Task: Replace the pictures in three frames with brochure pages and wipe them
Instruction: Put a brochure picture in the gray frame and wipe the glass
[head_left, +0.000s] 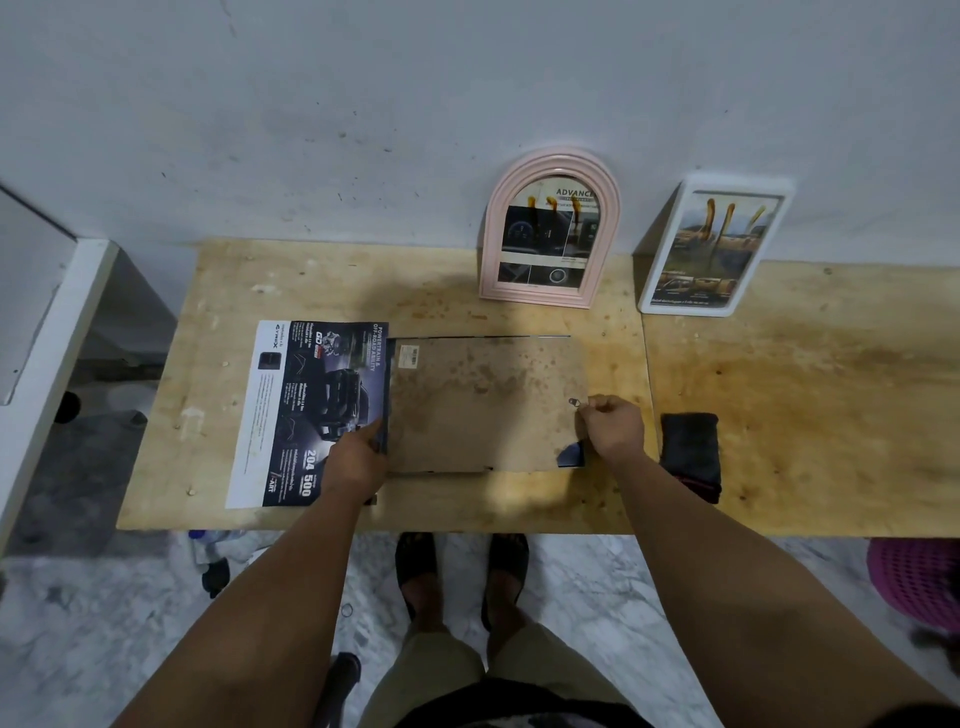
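The third frame (488, 405) lies face down in the middle of the counter (779, 395), its brown backing board blotched and dull, flat and stiff like pressed fibreboard. The right hand (613, 426) pinches the small metal tab (573, 402) near the board's right edge; the left hand (358, 457) curls round the frame's left rim, steadying it. I'd say the tab wants turning gently while the left hand keeps the frame from sliding, since the board looks brittle.

A glossy brochure page (311, 410) lies just left of the frame. Against the wall lean a pink arched frame (553, 228) and a white rounded one (714, 244), both already holding printed pages. A dark folded cloth (691, 452) waits to the right.
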